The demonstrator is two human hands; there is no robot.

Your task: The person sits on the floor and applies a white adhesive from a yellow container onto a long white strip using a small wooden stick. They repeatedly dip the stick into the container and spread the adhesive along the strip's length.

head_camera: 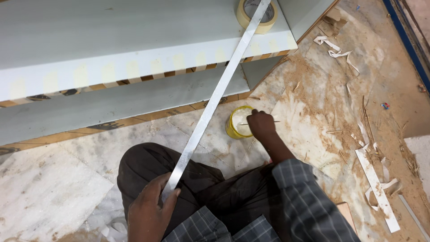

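Marble floor [53, 188] down here, pale and veined, and it is dusted thick with sawdust [322, 89] off to the person's right, with curls of white edge-band offcuts [378, 186] lying among it. Along the far right runs a blue strip [405, 38] at the edge of the floor. Up ahead, two grey-white laminated boards [112, 40] are stacked like steps, the upper one's front edge patched with pale squares of tape, raw plywood showing between them. A roll of masking tape [256, 15] sits on the upper board near its corner.

Now the containers: one small yellow tub [237, 122] stands on the floor just below the lower board, and there is white paste in it, glue by the look of it. The right hand [261, 124] is right over that tub, fingers pinched shut on a thin stick [264, 122] that lies across the rim.

The left hand [150, 208] is low by the knee, fingers wrapped tight around the near end of a long white laminate strip [215, 96]. That strip runs up at a slant, past the tub on its left side, across both board edges, and over the tape roll at the top. The person crouches in dark trousers [201, 179] and a checked grey shirt [304, 201].
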